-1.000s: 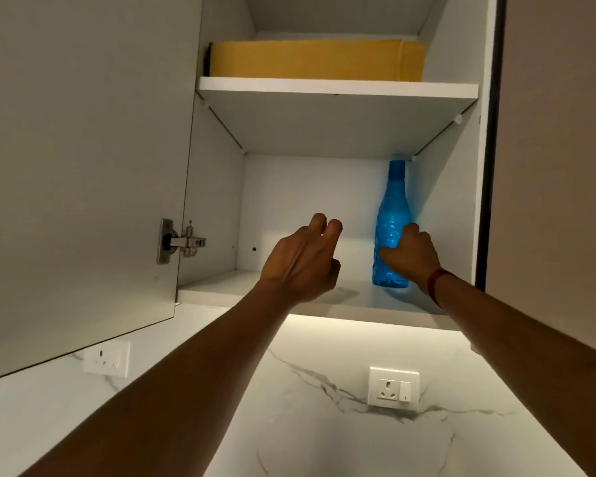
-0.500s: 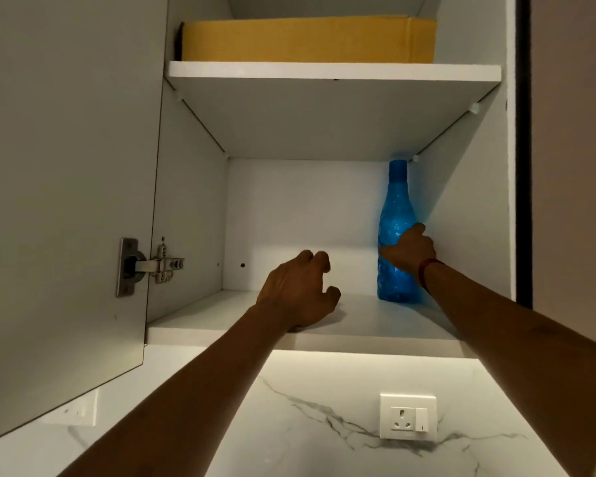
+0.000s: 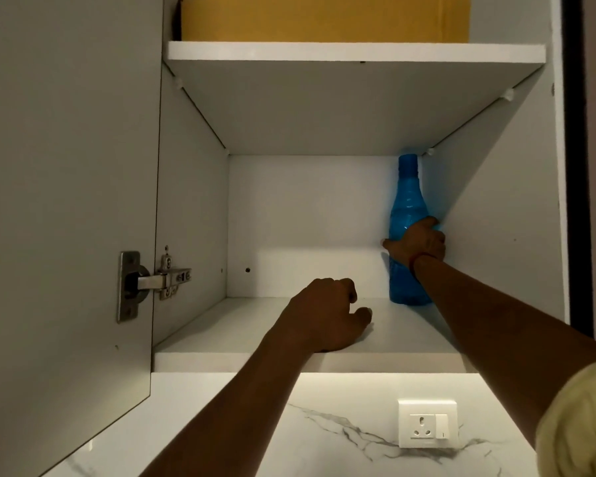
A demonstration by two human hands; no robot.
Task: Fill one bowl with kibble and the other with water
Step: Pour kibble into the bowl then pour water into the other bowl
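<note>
Your right hand [image 3: 418, 241] grips the upright blue bottle [image 3: 407, 201], far right on the lower shelf [image 3: 221, 339]; your left hand [image 3: 324, 316] rests there, loosely curled, holding nothing.

Wall cabinet [image 3: 530, 201], white inside, door [image 3: 66, 201] swung open left on a metal hinge [image 3: 152, 284]. Two shelves; yellow box [image 3: 324, 18] on the upper shelf [image 3: 355, 51]. Under-cabinet light on a white marble-veined wall [image 3: 324, 435]. White socket [image 3: 427, 424] lower right.

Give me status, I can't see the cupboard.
Right hand gripping blue bottle, upright on lower shelf. Left hand resting on shelf, empty. Nothing blocking.
</note>
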